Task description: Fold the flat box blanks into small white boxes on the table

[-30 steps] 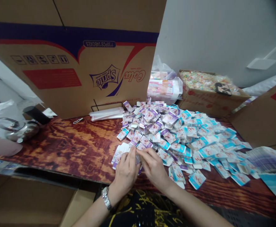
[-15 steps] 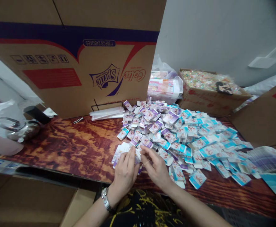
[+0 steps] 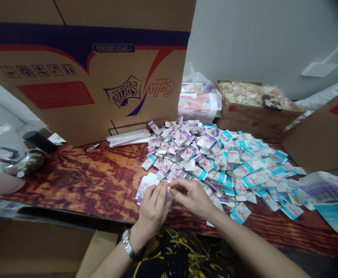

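Carton [image 3: 169, 195], small and printed, grasped in left hand [image 3: 153, 207], apparently pinched near its upper end between thumb and forefinger of right hand [image 3: 193, 197], contact half hidden. Held over mottled tabletop [image 3: 105, 177], just in front of heaped purple and blue cartons [image 3: 220, 157].

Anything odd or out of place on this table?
The large carton at the back left looks upside down: its Sprite and Cola print is inverted. The small boxes lie in a jumbled heap at mixed angles, some purple, some blue. No clear damage visible.
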Demonstrator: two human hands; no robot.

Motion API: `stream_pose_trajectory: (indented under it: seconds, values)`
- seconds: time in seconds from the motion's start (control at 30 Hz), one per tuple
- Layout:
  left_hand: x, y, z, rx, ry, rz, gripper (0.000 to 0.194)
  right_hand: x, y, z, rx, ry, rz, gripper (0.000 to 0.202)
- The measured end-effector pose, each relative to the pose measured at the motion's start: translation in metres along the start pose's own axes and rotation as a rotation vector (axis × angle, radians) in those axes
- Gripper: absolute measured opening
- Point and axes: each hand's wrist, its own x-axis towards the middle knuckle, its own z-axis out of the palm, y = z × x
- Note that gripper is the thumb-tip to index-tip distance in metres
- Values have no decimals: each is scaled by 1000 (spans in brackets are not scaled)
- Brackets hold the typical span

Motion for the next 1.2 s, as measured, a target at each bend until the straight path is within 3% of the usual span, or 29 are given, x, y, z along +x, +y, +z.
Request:
stream_pose_trajectory:
  seconds: [0.2,0.6,0.87,1.2]
  values:
    - [0,2,4,2,-13,-17,69,3,0,-1,-236,-6,-104,17]
    - [-8,7,9,-55,-72,-53,66,1,4,-2,-265,-73,-60,14]
    - [0,6,3,-43,-119,-163,61,-19,19,20,-4,177,-30,19]
    - [-7,9,9,80,-124,-120,64,-31,21,39,-84,327,-173,24]
